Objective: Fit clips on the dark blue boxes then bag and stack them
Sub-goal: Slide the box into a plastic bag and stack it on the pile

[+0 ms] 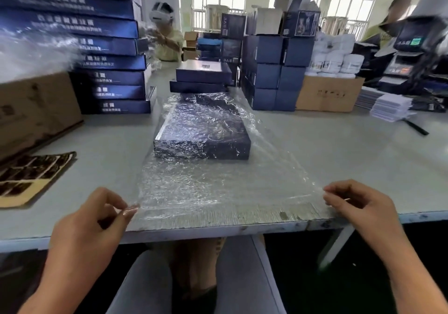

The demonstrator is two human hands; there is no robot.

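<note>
Nearest me, my left hand [89, 219] pinches one corner of the clear bag [218, 182] between thumb and curled fingers [127, 210], and my right hand [358, 207] pinches the opposite corner the same way, fingers [333, 193] closed on the film; nothing else is held. The bag's open mouth is stretched between the two grips right at the near edge of the bench [339, 144], almost over my lap. Straight ahead of both sets of fingers, midway between them, lies the dark blue box [203, 129], already inside the bag, its long axis running away from me. Both hands sit about equally far from it. A stretch of loose empty film separates the box from my fingers, so I judge the next move turns on that slack: fold or draw it toward the box. The bench is bare to the right of the right fingers; left of the left fingers lies a sheet of dark pieces [29, 178] on card. Beyond the box sit two more dark boxes [201, 78], and farther left a tall stack [106, 54].
</note>
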